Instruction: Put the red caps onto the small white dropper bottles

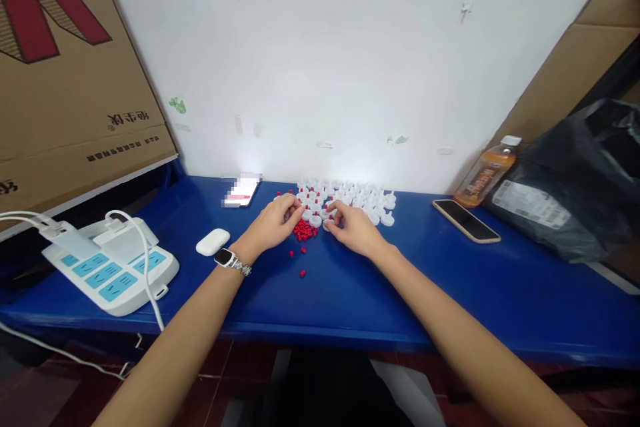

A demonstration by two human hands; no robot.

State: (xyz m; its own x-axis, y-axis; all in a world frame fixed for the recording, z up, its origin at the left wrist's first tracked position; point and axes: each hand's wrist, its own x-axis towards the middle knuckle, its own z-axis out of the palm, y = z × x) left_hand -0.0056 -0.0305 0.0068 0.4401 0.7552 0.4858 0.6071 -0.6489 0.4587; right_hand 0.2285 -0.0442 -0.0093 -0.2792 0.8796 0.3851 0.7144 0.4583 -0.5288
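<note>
A heap of small white plastic caps (350,197) lies on the blue table (400,280) against the white wall. Just in front of it sits a small pile of tiny red pieces (304,231), with a few strays nearer me. My left hand (277,221) rests at the left edge of the caps, fingers curled and pinched above the red pile. My right hand (353,225) is close beside it, fingers bent on a white cap. What each pinch holds is too small to make out. A watch is on my left wrist.
A white power strip (107,263) with cables and a white earbud case (213,241) lie at the left. A phone (466,220), an orange drink bottle (485,180) and a black plastic bag (570,180) sit at the right. A cardboard box (65,67) leans at the left.
</note>
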